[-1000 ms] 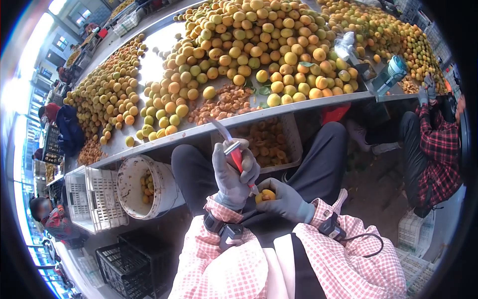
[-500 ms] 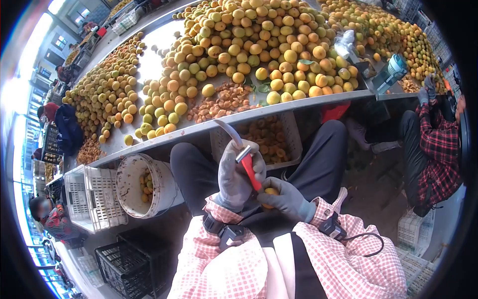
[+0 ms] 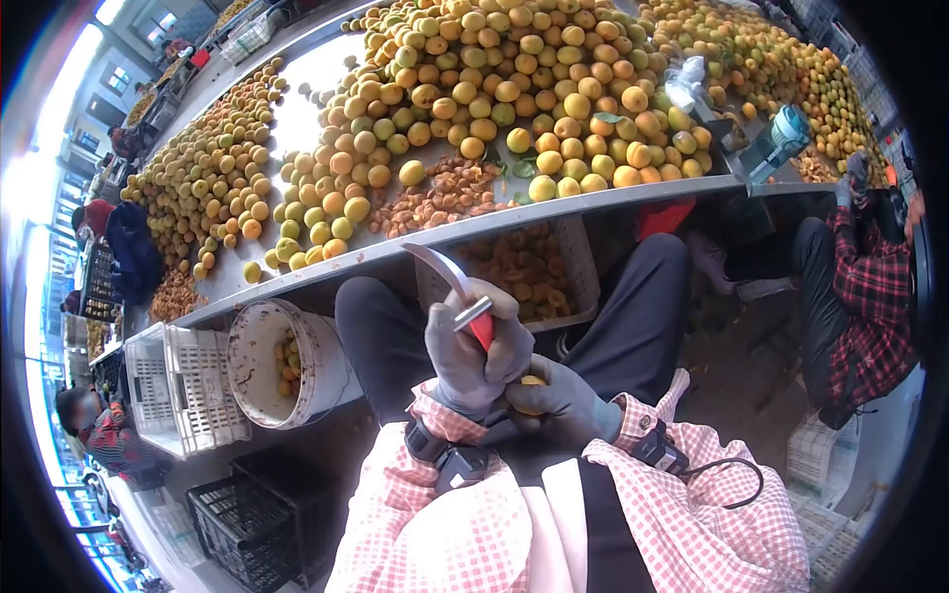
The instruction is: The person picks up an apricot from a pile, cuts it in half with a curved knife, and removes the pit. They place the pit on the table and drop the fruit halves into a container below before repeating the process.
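In my gloved left hand (image 3: 460, 361) is a curved knife (image 3: 442, 265) with a red handle; my fingers wrap round the handle and the blade points up and to the left. My right hand (image 3: 575, 400), also gloved, closes round an apricot (image 3: 528, 395) just below and right of the left hand, over my lap. Much of that fruit is hidden by the fingers. The two hands touch or nearly touch. Beyond them, under the table's edge, a white crate (image 3: 583, 265) holds cut apricot pieces (image 3: 524, 272).
On the metal table (image 3: 583, 205) lie heaped apricots (image 3: 494, 59) and a patch of brown pits (image 3: 440, 198). A white bucket (image 3: 321, 371) and white crates (image 3: 193, 390) stand at left. A bottle (image 3: 776, 143) is at right, near a co-worker in a plaid shirt (image 3: 872, 287).
My left hand has turned and dipped toward the right hand, and the knife's blade has swung left and slightly down. The right hand still holds the apricot in nearly the same place.
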Tool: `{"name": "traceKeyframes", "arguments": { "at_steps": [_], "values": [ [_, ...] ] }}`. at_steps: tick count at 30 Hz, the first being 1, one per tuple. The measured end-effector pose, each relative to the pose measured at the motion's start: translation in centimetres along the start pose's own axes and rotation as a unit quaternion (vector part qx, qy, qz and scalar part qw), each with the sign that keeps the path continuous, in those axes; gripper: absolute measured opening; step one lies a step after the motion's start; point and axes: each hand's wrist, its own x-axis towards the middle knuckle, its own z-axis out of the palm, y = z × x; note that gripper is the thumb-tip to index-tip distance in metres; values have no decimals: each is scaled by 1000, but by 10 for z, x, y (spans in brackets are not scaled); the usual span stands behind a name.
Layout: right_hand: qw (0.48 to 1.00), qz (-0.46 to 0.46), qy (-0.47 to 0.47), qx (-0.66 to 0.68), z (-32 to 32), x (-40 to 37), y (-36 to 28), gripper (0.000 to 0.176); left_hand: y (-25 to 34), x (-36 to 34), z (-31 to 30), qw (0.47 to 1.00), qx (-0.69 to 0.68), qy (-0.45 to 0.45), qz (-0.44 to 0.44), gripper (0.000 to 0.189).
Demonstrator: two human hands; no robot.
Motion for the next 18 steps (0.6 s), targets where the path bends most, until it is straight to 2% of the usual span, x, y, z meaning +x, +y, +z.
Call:
{"name": "traceKeyframes", "arguments": {
  "at_steps": [3, 4, 6, 7, 10, 11, 13, 15, 18],
  "values": [
    [999, -7, 14, -43, -3, 1, 2, 38, -2, -4, -6, 1000, -1, 0, -18, 59],
    [999, -7, 15, -43, -2, 2, 1, 38, -2, -5, -3, 998, 54, 27, -15, 61],
    [979, -96, 42, -174, 0, 3, -2, 43, 0, -6, 6, 988, 139, 63, -10, 67],
    [979, -96, 43, -174, 0, 2, -4, 43, 2, -5, 6, 988, 138, 63, -10, 67],
    [979, -103, 29, -175, 1, 3, -6, 47, 11, 2, 8, 981, 191, -19, 13, 66],
    [976, -110, 7, -189, 1, 3, -2, 47, 12, 2, 8, 981, 191, -19, 13, 66],
    [973, -117, -14, -201, 3, 4, 1, 46, 14, -2, 8, 972, 215, -52, -78, 65],
    [949, -159, -19, -270, 6, 3, 1, 40, 10, -3, 9, 967, 241, -58, -57, 66],
    [953, -158, -8, -260, -4, 5, 7, 35, 6, -5, 7, 985, 173, 6, 9, 65]
  ]
}}
